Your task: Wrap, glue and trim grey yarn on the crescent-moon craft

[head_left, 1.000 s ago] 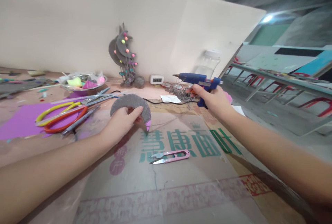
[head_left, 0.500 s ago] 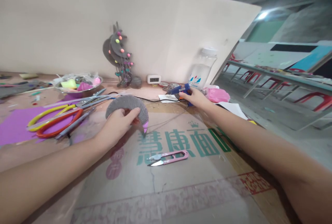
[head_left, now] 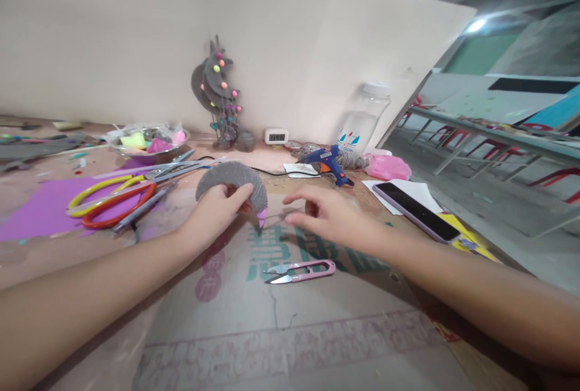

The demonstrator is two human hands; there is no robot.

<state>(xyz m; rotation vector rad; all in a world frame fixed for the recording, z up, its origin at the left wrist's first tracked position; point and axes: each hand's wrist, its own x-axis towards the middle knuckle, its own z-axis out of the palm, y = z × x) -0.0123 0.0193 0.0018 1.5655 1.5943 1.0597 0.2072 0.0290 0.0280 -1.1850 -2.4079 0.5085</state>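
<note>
A crescent wrapped in grey yarn [head_left: 233, 174] is pinched between the thumb and fingers of my left hand [head_left: 222, 203]. Its lower right tip shows bare purple [head_left: 262, 216]. Just to the right of that tip hovers my right hand [head_left: 324, 213], thumb and index finger apart, with nothing I can make out between them. Beyond my right hand, a blue hot glue gun [head_left: 333, 164] lies on a small white paper. Pink thread snips [head_left: 301, 270] rest on the printed cardboard below my hands, blades pointing left.
Scissors with yellow and red handles [head_left: 120, 203] lie on purple sheet at left, near a bowl [head_left: 118, 148] of colourful bits. A crescent ornament [head_left: 220, 89], a clock [head_left: 276, 136] and a bottle [head_left: 362, 119] stand along the back. A phone [head_left: 417, 210] lies at right.
My right hand has let go of the glue gun and come back toward the crescent, its fingers apart. My left hand still holds the crescent. The view has shifted slightly.
</note>
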